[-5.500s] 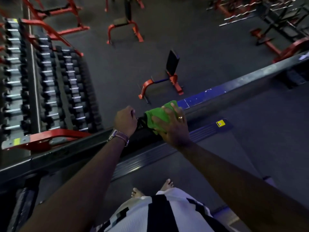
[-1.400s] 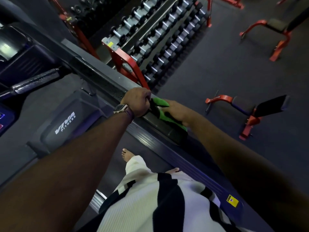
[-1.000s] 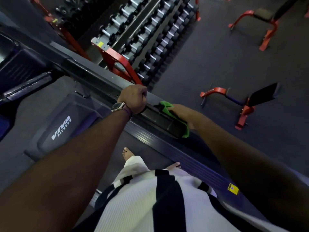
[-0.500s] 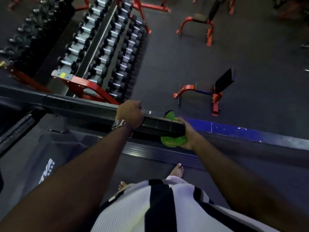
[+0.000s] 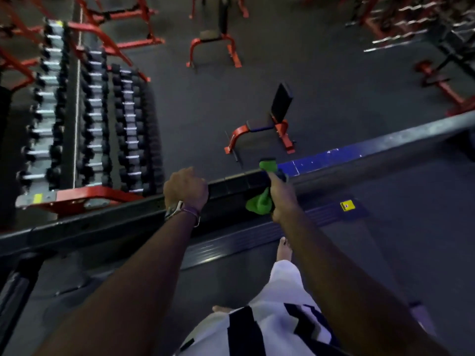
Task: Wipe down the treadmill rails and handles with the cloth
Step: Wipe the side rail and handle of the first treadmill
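Since half a second ago the soft green cloth [image 5: 260,203] has been drawn over the end of the black padded treadmill handrail [image 5: 237,185], now wrapped round it from both sides. Right hand [image 5: 281,199] grips cloth and rail together; left hand [image 5: 185,187] is closed round the rail just beside. Cloth looks light, limp and bunch-prone, judged best held wrapped snugly against the stiff rail.

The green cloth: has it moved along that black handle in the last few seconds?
The right hand slid the green cloth from beside the left hand out to the black handle's end, where it now wraps round it. The left hand kept its grip on the handle.
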`<state>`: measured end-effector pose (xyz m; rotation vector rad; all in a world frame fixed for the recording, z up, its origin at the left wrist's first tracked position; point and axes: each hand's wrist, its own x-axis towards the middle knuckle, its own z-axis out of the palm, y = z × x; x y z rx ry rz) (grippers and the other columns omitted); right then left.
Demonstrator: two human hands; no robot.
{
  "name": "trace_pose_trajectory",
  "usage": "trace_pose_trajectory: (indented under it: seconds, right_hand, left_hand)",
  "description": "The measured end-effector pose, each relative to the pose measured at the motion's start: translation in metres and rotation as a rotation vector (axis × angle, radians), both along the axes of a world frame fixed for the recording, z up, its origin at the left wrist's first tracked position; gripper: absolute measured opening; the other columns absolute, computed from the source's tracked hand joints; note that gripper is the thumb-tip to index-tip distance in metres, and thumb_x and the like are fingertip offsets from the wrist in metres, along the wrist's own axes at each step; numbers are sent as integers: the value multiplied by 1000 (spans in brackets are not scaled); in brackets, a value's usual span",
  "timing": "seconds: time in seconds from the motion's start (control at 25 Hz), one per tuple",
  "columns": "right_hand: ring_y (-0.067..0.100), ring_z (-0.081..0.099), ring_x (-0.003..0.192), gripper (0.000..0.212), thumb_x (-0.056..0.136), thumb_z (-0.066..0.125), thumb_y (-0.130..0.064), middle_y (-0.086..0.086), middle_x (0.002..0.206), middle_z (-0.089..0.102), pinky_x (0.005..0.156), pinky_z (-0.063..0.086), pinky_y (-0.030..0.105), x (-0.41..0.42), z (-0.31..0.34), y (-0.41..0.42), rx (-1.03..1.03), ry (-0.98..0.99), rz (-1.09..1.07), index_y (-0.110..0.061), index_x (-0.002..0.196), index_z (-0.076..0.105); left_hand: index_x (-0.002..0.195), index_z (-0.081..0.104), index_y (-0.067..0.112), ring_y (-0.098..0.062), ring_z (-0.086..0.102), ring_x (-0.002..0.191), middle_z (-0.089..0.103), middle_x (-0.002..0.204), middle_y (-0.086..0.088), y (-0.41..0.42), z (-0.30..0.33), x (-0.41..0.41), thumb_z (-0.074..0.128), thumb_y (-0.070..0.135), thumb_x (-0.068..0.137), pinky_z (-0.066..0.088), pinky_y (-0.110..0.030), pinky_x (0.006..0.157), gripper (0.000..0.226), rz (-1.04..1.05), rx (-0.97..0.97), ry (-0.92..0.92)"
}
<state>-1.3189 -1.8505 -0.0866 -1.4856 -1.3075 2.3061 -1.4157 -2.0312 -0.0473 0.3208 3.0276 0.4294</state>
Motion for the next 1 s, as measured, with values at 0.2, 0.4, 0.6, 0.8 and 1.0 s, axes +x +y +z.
trace_pose_trajectory:
  seconds: [0.2,0.4,0.6,0.8,1.0]
  right_hand:
    - [36,67,106,51,84,61,-59,12,111,73,84,56,56,4,5,-22,-102,11,51,-18,114,69]
    - [28,67,109,57,82,60,-61,5,112,73,90,55,44,8,-12,-19,-95,237,-257,-19,120,68]
    - [47,51,127,82,78,39,-79,10,135,61,99,37,71,22,-33,-58,-485,182,-78,-19,130,63]
    - [31,65,107,61,89,35,-60,6,116,71,98,46,50,-3,-30,-85,-612,293,-489,-27,131,64]
    - [43,49,126,48,99,34,-49,16,126,61,103,32,71,20,-23,-73,-600,227,-270,-17,120,63]
  left_hand:
    - [96,71,6,-39,66,93,71,97,-18,0,7,3,49,19,83,54,-40,75,29,-5,-49,-40]
    - [103,70,8,-39,64,101,69,107,-19,1,8,2,48,21,88,52,-40,80,29,13,-12,-88]
    - [108,69,10,-39,63,105,67,113,-20,0,11,4,51,24,92,51,-40,83,27,31,-10,-95]
    - [104,70,8,-38,65,101,69,108,-19,-1,7,1,51,21,90,52,-40,81,27,28,-4,-65]
    - [103,71,8,-39,65,101,69,107,-19,-1,4,4,53,20,90,52,-39,81,25,19,-10,-25]
